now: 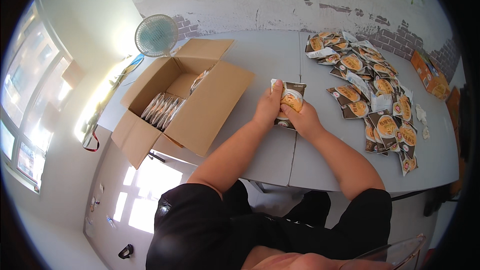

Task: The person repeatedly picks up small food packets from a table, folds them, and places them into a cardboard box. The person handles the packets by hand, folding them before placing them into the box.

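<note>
Both of my hands grip one brown-and-orange food packet above the grey table. My left hand holds its left side, thumb on the printed front. From the lower right, my right hand grips it with the thumb pressed on the middle. To the left stands a cardboard box with its flaps spread. A row of similar packets stands on edge inside it, and another packet leans by its far right wall. A loose heap of such packets lies to the right.
The grey table has a seam running through it. A fan stands behind the box. An orange carton sits at the far right, with crumpled tissue nearer. A wall with windows rises at left.
</note>
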Demonstrator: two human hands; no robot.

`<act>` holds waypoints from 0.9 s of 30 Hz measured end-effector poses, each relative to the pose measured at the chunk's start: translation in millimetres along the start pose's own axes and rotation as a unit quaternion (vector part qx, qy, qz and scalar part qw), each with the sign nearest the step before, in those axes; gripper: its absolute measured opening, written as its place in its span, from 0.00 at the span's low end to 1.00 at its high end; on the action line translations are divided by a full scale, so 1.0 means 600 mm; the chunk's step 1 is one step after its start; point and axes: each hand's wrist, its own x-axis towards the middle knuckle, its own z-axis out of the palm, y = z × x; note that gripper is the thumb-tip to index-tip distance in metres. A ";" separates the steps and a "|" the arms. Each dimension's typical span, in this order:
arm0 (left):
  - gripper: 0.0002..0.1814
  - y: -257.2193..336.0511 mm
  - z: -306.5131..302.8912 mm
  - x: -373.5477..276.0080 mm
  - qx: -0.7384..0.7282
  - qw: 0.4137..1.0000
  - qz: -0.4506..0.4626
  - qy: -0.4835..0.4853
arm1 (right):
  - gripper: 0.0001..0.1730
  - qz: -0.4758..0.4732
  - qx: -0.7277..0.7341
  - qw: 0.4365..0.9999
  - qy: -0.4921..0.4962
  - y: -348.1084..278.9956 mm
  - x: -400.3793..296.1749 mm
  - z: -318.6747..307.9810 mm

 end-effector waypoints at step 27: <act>0.25 0.029 -0.008 -0.107 -0.157 0.980 -0.118 0.023 | 0.20 -0.125 -0.062 0.973 0.183 0.010 0.021 -0.062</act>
